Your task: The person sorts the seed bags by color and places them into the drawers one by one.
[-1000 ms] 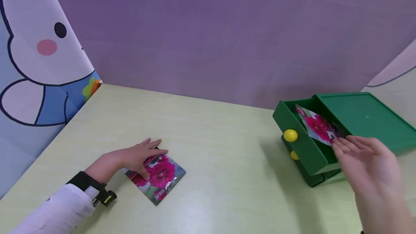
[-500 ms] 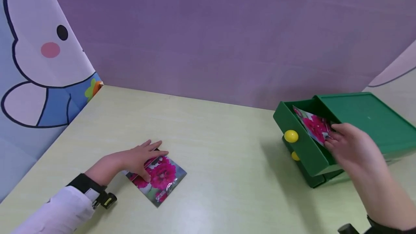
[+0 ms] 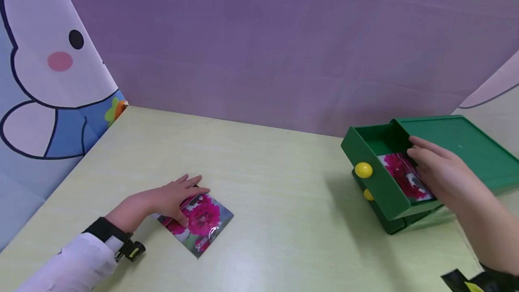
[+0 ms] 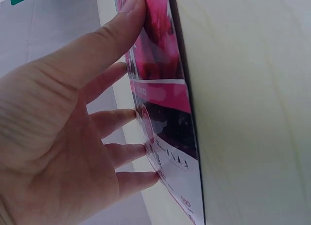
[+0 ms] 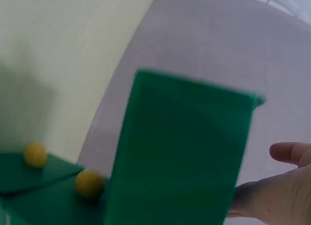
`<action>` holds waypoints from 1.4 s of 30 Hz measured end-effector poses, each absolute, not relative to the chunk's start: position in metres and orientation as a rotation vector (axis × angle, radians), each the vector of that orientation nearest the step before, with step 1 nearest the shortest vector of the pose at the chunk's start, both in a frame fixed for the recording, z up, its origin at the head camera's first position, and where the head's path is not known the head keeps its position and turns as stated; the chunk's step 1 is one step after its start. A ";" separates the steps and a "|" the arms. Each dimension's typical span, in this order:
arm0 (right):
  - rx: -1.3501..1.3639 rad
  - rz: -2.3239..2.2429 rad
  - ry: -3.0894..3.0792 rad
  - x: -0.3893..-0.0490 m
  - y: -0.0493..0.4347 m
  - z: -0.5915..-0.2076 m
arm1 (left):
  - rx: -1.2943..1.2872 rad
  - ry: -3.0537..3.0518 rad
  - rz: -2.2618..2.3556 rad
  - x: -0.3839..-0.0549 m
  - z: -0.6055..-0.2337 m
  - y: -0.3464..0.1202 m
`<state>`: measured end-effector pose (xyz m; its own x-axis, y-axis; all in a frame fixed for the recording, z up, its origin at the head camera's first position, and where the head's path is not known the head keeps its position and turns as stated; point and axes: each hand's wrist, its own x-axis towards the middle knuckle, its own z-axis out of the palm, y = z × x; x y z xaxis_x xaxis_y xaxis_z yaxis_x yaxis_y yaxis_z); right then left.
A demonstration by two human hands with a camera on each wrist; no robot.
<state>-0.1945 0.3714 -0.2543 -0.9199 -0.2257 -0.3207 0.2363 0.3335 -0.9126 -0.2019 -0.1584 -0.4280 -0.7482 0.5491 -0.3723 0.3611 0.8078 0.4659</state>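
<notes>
On the left of the table, my left hand [image 3: 172, 197] rests with spread fingers on a glossy packet [image 3: 208, 220] printed with a pink flower, like a seed packet. Fingertips line one edge of that packet [image 4: 165, 123] in the left wrist view, and the thumb lies across its picture. A second pink-flower packet [image 3: 399, 177] lies inside the pulled-out upper drawer [image 3: 385, 190]. Over this drawer's inner side is my right hand [image 3: 446, 175], fingers extended beside the packet and partly covering it. The right wrist view shows the right hand [image 5: 277, 198] beyond the green drawer wall [image 5: 180, 142].
The drawer belongs to a green plastic drawer box [image 3: 454, 141] at the table's back right. A yellow knob [image 3: 363, 170] sits on the upper drawer, with another yellow knob [image 3: 368, 194] below. A purple backdrop [image 3: 259, 48] stands behind the table [image 3: 275, 184].
My right hand turned palm-down and let go of the packet, which dropped from leaning against the drawer's front to lying inside it. The left hand stayed on its packet.
</notes>
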 end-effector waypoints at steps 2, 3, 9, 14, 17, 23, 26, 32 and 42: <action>0.007 -1.717 2.171 -0.190 0.367 -0.251 | 0.693 2.521 0.505 -0.202 -0.428 -0.157; 0.011 -1.791 2.147 -0.187 0.364 -0.250 | 0.710 2.538 0.507 -0.202 -0.427 -0.157; -0.189 -2.374 1.821 -0.166 0.341 -0.251 | 0.709 2.633 0.549 -0.202 -0.427 -0.153; -0.636 -2.449 1.786 -0.143 0.306 -0.258 | 0.681 2.752 0.467 -0.204 -0.423 -0.148; -0.850 -2.283 1.957 -0.131 0.280 -0.262 | 0.645 2.815 0.425 -0.205 -0.418 -0.143; -0.805 -1.951 2.188 -0.117 0.247 -0.292 | 0.503 2.828 0.516 -0.206 -0.406 -0.136; -0.736 -1.904 2.147 -0.116 0.235 -0.316 | 0.438 2.826 0.564 -0.205 -0.401 -0.132; -0.382 -1.882 2.052 -0.118 0.210 -0.360 | 0.362 2.844 0.690 -0.200 -0.393 -0.119; -0.156 -1.913 1.911 -0.133 0.181 -0.404 | 0.281 2.548 1.354 -0.193 -0.396 -0.080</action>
